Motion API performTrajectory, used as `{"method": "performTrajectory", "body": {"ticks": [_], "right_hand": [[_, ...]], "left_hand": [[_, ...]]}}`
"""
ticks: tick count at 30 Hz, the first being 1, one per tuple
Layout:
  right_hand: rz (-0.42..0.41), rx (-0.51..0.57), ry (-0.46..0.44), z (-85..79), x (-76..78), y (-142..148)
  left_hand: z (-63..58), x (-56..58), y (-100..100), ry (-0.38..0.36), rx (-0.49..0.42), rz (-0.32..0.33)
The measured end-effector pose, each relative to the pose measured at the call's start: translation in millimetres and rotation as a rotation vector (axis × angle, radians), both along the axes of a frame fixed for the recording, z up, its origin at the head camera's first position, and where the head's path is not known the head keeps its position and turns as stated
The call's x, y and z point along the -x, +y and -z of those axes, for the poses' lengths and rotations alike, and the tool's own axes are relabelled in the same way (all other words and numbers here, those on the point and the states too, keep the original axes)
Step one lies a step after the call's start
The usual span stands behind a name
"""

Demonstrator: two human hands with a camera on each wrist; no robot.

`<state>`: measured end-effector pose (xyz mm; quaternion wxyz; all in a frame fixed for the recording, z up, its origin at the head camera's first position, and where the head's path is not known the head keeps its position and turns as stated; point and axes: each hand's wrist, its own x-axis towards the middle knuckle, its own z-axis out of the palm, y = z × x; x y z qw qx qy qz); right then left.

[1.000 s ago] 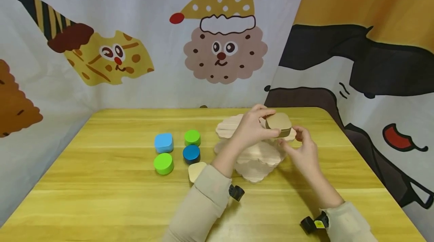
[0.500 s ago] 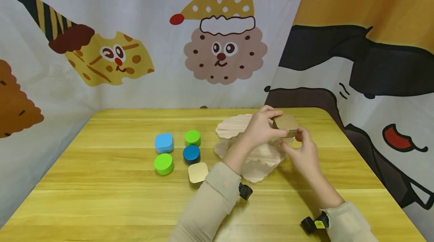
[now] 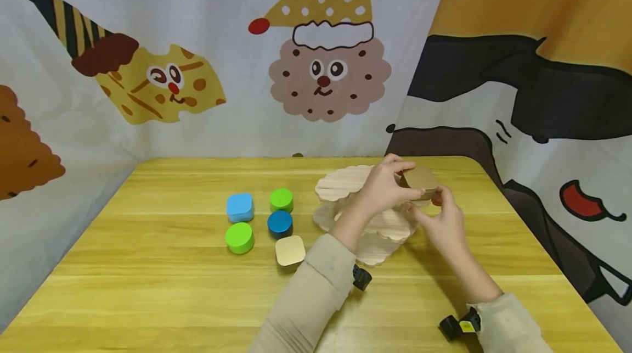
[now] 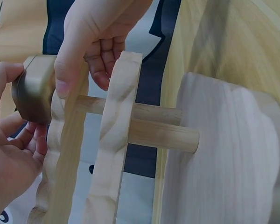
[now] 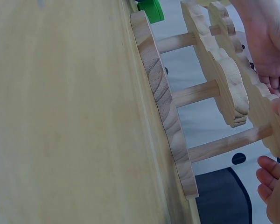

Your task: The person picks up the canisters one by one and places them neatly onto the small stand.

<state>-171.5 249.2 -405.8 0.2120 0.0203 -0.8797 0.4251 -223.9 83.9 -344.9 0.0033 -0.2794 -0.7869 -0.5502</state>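
Observation:
A gold, rounded-square tin (image 3: 419,178) is in my left hand (image 3: 387,187), pinched between thumb and fingers. Its base sits right at the top tier of a pale wooden stand (image 3: 340,184) with scalloped, cloud-shaped boards. In the left wrist view, the tin (image 4: 35,91) shows a lid seam, and round wooden posts (image 4: 163,135) join the boards. My right hand (image 3: 443,218) grips the edge of the top board beside the tin, thumb on the edge and fingers curled beneath. The right wrist view shows the stand's thick base (image 5: 161,93) flat on the table; the tin is mostly hidden there.
Left of the stand are a light blue rounded-square tin (image 3: 240,207), a green round tin (image 3: 239,237), another green tin (image 3: 281,200), a dark blue round tin (image 3: 280,224) and a cream square tin (image 3: 290,250). A printed curtain (image 3: 197,139) hangs behind the wooden table (image 3: 148,287).
My left hand has carried the gold tin to the right and slightly down on the top tier, uncovering the cream tin. My right hand has stayed at the board's edge.

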Motion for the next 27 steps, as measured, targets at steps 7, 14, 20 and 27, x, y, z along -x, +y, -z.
{"method": "performTrajectory", "body": {"ticks": [7,14,20,27], "right_hand": [[-0.006,0.005,-0.022,-0.9,-0.9,0.6],[-0.016,0.008,-0.033,-1.0,-2.7,0.8],[-0.019,0.010,-0.035,0.2,-3.1,1.1],[-0.010,0.004,-0.007,1.1,-1.1,1.1]], "left_hand": [[0.7,1.1,0.3,0.034,0.022,0.003],[-1.3,0.3,-5.6,0.081,0.092,0.014],[-6.0,-8.1,-19.0,0.140,0.101,-0.017],[-18.0,-32.9,-40.9,0.188,-0.008,-0.057]]}}
